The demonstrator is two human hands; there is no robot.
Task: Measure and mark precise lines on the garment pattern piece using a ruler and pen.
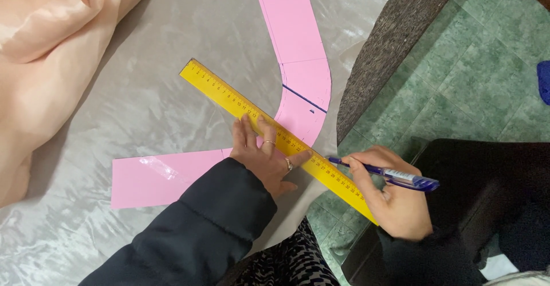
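At centre of the table (pixel 143 120), on grey glossy cloth: one yellow ruler (pixel 275 137), laid flat on a slant, its ends pointing to 10 o'clock and 4 o'clock, the lower end overhanging the table edge.

Beneath the ruler: one pink paper pattern piece (pixel 298 51), a curved band. One arm runs up to 12 o'clock, the other out to 9 o'clock; a strip of clear tape sits on the 9 o'clock arm, and a dark pen line crosses the bend.

Left hand (pixel 266 160): spread open and flat, fingers pressing on the ruler's middle and on the pink paper just below it. Nothing is clasped; the ruler lies under the fingertips, at 12 o'clock from the palm. Rings on two fingers, dark padded sleeve (pixel 195 234).

Right hand (pixel 392 197): grip closed around a blue ballpoint pen (pixel 384 172). The pen lies nearly level, its tip pointing to 9 o'clock and meeting the ruler's upper edge just beside the left index fingertip. The ruler's lower end passes under this hand, at 8 o'clock from it.

At 10 o'clock of the table: peach satin fabric (pixel 51 51), bunched in folds.

At 3 o'clock, off the table: green tiled floor (pixel 470 74).
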